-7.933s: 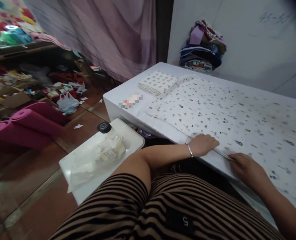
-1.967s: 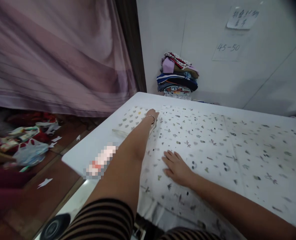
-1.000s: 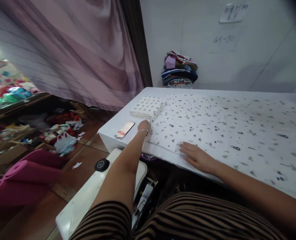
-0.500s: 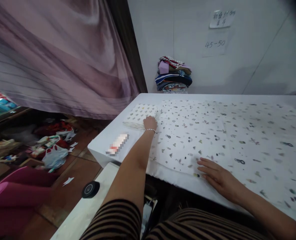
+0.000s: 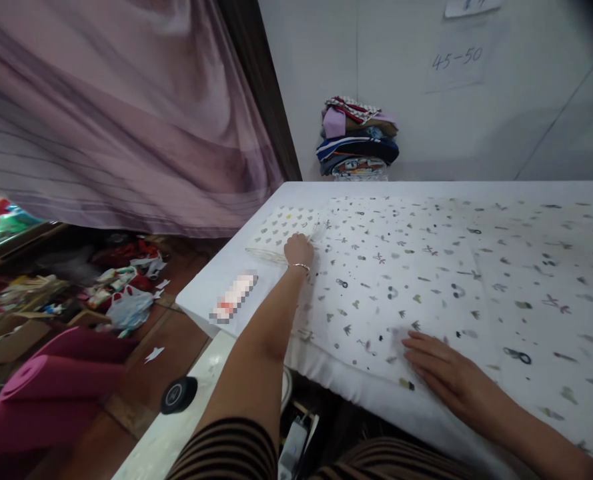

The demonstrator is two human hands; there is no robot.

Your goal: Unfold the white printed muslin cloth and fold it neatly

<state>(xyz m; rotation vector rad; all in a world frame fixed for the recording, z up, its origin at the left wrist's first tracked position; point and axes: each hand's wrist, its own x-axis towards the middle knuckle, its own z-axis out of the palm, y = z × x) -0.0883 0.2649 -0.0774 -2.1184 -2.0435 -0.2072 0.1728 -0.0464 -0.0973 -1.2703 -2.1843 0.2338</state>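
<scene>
A thin white cloth (image 5: 376,293) printed with small plants and rainbows lies spread over the table. At its left edge my left hand (image 5: 299,249) is closed, with fingers curled down and a small raised fold of fabric beside them; the fingertips are hidden. Directly left of that hand sits a folded cream cloth (image 5: 283,227) with a grey-green leaf-like print. My right hand (image 5: 443,367) rests palm down near the front edge of the spread cloth, fingers stretched out and empty.
The white table (image 5: 201,287) carries a blurred-out oblong item (image 5: 233,297) at its left corner. Folded clothes (image 5: 359,140) are stacked by the wall. A black round object (image 5: 179,395) sits on a pale ledge. Pink rolls (image 5: 61,383) and bags (image 5: 129,307) lie on the floor, left.
The view has shifted slightly, so the wall papers appear higher and further right. Both hands stay at nearly the same places on the cloth.
</scene>
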